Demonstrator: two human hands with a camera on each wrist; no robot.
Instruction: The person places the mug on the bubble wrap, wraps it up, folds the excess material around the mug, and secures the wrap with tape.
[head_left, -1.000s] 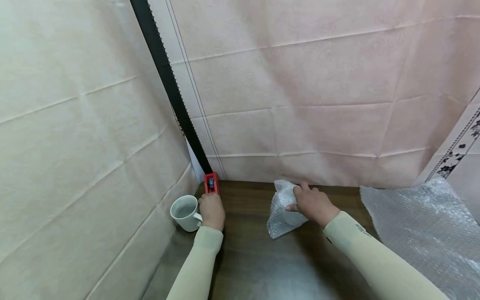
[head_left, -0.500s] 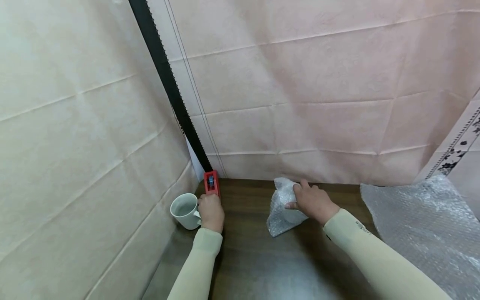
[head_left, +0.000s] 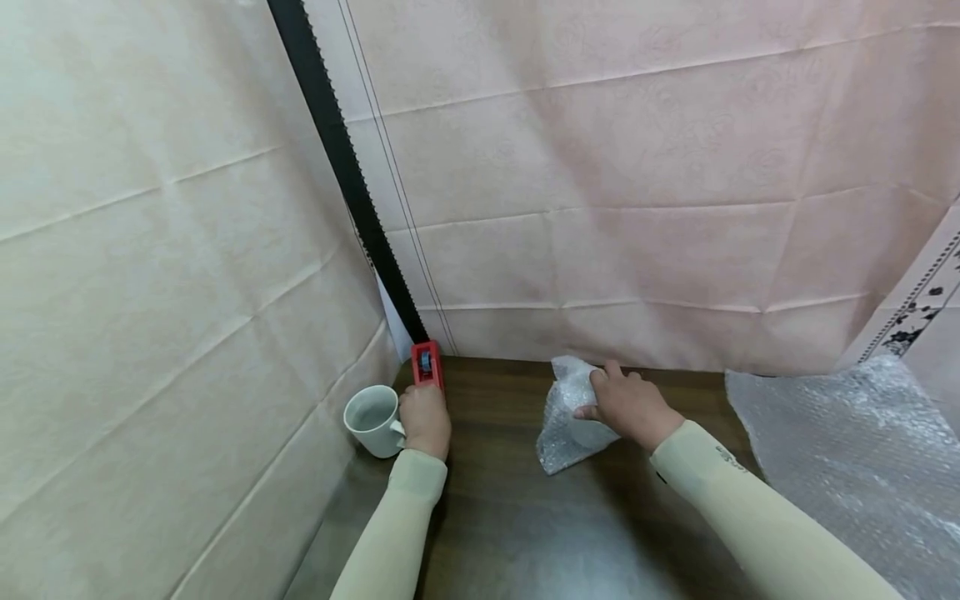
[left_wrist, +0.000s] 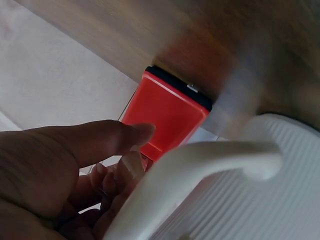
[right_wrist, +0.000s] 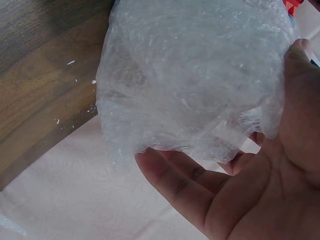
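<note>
Near the far left corner of the table, my left hand (head_left: pixel 425 419) grips a red tape dispenser (head_left: pixel 426 362) with a blue wheel in it. In the left wrist view the thumb lies on the red body of the dispenser (left_wrist: pixel 167 110). A white mug (head_left: pixel 370 423) stands just left of that hand, its handle (left_wrist: pixel 200 160) close by the fingers. Toward the middle, my right hand (head_left: pixel 633 407) holds a bubble-wrapped bundle (head_left: pixel 570 417). Seen from the right wrist, the fingers curl round the side of the bundle (right_wrist: pixel 195 70); what is inside is hidden.
A large sheet of bubble wrap (head_left: pixel 840 450) lies at the right of the dark wooden table (head_left: pixel 517 533). Pale cloth walls (head_left: pixel 637 208) close off the back and left. Small white crumbs (right_wrist: pixel 75 110) show on the wood in the right wrist view.
The head view has shifted very slightly. Both hands keep their holds, and the mug and bundle stay in place.
</note>
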